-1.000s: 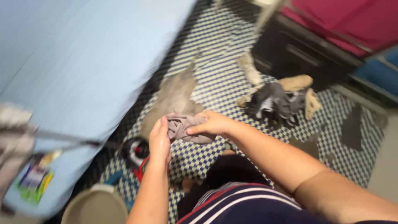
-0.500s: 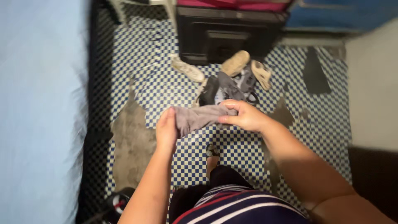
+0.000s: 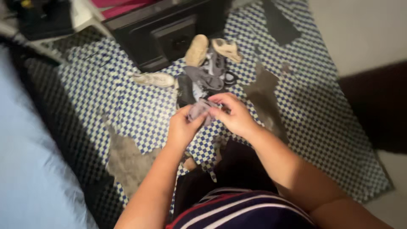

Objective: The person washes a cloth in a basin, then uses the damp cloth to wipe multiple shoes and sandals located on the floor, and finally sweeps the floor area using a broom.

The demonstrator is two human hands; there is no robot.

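Note:
I hold a small grey piece of cloth (image 3: pixel 199 111) bunched between both hands at chest height above the floor. My left hand (image 3: pixel 182 127) grips its left side from below. My right hand (image 3: pixel 233 115) pinches its right side with fingers curled over the top. Most of the cloth is hidden inside my fingers. Below the hands I see my dark trousers and a striped navy, red and white shirt.
A blue-and-white checkered floor mat (image 3: pixel 322 127) has worn bare patches (image 3: pixel 127 159). A pile of shoes and sandals (image 3: pixel 207 68) lies just beyond my hands, by a black cabinet (image 3: pixel 165 34). A light blue bed (image 3: pixel 29 169) runs along the left. A pale wall stands at the right.
The view has swung right, the bed sliding to the left edge. My hands have come closer together, gathering the stretched grey cloth into a small bunch.

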